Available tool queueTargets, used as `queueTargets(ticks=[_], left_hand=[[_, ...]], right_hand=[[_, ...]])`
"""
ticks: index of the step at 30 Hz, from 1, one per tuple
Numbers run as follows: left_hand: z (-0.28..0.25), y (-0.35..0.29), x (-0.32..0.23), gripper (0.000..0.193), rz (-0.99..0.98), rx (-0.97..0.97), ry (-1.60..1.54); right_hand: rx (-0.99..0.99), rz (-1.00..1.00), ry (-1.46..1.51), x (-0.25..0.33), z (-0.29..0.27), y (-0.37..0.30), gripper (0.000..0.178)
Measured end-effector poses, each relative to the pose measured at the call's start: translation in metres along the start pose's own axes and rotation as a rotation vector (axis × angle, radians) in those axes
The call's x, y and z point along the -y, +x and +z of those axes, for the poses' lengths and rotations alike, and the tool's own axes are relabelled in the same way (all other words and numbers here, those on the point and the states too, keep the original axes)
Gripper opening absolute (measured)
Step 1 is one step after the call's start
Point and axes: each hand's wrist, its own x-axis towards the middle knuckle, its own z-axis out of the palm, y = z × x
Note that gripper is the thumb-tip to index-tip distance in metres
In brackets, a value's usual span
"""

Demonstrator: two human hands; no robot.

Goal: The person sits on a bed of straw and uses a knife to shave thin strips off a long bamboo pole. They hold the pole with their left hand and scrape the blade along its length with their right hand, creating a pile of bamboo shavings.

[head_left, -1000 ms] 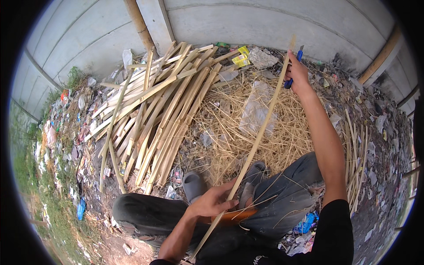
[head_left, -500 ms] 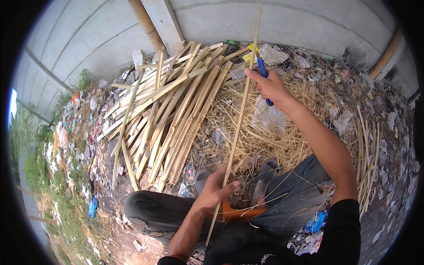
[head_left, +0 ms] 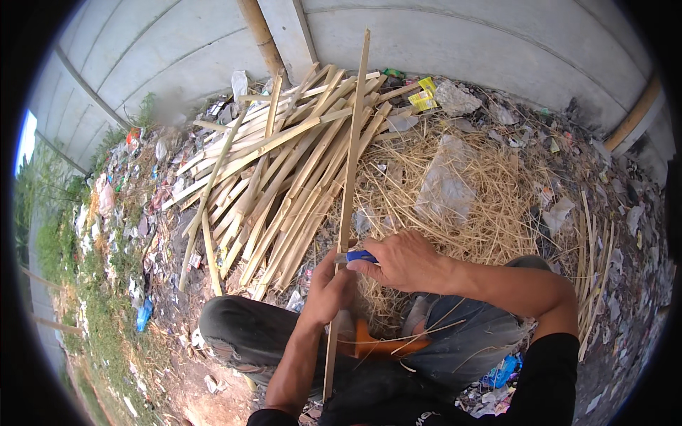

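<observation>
A long, narrow bamboo strip (head_left: 351, 156) stands nearly upright in front of me, its lower end down by my lap. My left hand (head_left: 327, 295) is closed round it below the middle. My right hand (head_left: 415, 261) grips a blue-handled knife (head_left: 361, 256), its short blade lying across the strip just above my left fingers. The two hands are almost touching. Beyond them on the left lies a heap of split bamboo strips (head_left: 298, 153).
Thin straw-like shavings (head_left: 490, 184) cover the ground ahead on the right, a clear plastic sheet (head_left: 446, 181) among them. An orange object (head_left: 387, 346) sits between my legs. Thin strips (head_left: 590, 263) lie far right. Litter surrounds everything, and a concrete wall (head_left: 455, 35) closes the back.
My right hand has come down from the strip's upper part, bringing the knife to the strip beside my left hand. My left fingers have closed round the strip, which now stands more upright.
</observation>
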Motion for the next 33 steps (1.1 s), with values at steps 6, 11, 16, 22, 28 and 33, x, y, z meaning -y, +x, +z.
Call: queueTargets(ticks=[6, 11, 16, 22, 28, 33], left_hand=[[-0.001, -0.005, 0.005, 0.046, -0.065, 0.08, 0.012], [0.002, -0.009, -0.001, 0.047, -0.086, 0.136, 0.007], [-0.001, -0.012, -0.012, 0.049, -0.176, 0.13, -0.011], [0.002, -0.011, -0.011, 0.051, -0.192, 0.112, -0.035], [0.003, -0.018, -0.009, 0.047, -0.238, 0.225, -0.076], [-0.007, -0.014, -0.004, 0.052, -0.211, 0.175, -0.046]], right_hand=[[-0.239, 0.093, -0.18, -0.047, -0.015, 0.032, 0.061], [-0.223, -0.026, -0.138, -0.036, -0.017, 0.027, 0.062], [-0.21, -0.031, -0.155, -0.033, -0.006, 0.025, 0.061], [-0.153, -0.134, -0.227, -0.02, 0.012, 0.015, 0.061], [-0.184, 0.106, -0.24, -0.054, -0.033, 0.043, 0.062], [-0.148, -0.023, -0.199, -0.038, 0.005, 0.024, 0.064]])
